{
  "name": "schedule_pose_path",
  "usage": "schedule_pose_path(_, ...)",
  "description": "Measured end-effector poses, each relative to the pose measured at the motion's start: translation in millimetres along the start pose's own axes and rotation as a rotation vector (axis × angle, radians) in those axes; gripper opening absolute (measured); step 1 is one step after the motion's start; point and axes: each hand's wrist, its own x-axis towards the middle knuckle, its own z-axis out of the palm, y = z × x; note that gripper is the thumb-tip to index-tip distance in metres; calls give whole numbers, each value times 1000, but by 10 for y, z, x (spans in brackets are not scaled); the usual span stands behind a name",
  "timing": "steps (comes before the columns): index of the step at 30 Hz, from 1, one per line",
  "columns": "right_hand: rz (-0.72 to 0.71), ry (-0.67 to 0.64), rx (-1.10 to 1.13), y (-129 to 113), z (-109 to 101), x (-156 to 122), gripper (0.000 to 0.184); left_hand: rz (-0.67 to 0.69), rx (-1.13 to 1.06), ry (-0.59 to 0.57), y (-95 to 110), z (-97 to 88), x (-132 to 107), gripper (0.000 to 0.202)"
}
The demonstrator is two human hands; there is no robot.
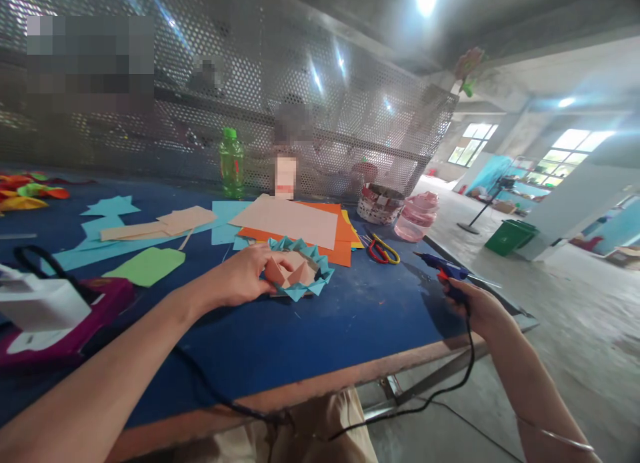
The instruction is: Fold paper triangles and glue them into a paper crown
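**Right hand (467, 309) grips glue gun (445, 269); left hand (237, 276) on paper flower (295, 269)**

The right grip is closed round the one glue gun, nozzle aimed left, its black cord (450, 383) dropping over the worktop's (300, 376) near edge. The left fingers (263, 266) lie on the flower's peach folds; whether they pinch, I cannot tell. The single flower, teal points around peach folds, sits mid-frame, touching an orange sheet (340, 253).

Just right of it lie one pair of scissors (381, 249) and, farther up, one green bottle (231, 163), one woven basket (381, 204) and one pink jar (416, 217). Open blue worktop runs between the hands and down to the near edge. Teal cutouts (110, 208) and one green cutout (145, 266) lie left. A perforated metal screen (320, 83) stands behind; concrete floor (575, 316) spreads right, with one green bin (510, 236).
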Motion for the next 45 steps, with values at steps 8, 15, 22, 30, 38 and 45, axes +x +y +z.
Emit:
schedule_pose_path(8, -57, 41, -12, -1, -18, 114, 6, 16, 71, 102, -47, -51, -9, 40)
schedule_pose_path(15, -92, 39, -51, -3, -4, 127, 4, -42, 79, 64, -142, -166, -25, 35)
schedule_pose_path(22, -179, 64, -218, 2, 6, 88, 11, -58, -5, 32, -168, -236, -24, 22)
schedule_pose_path(30, -355, 288, -696, -18, -104, 66, 21, -55, -25, 35, -217, -224, -41, 15)
schedule_pose_path(38, -896, 9, -1212, 10, 787, -358, 24, -92, -9, 19, -237, -149, -18, 13)
schedule_pose_path(45, -872, -592, -1355, 111, 2047, -456, 38, -62, -22, 32, -218, -146, -28, 14)
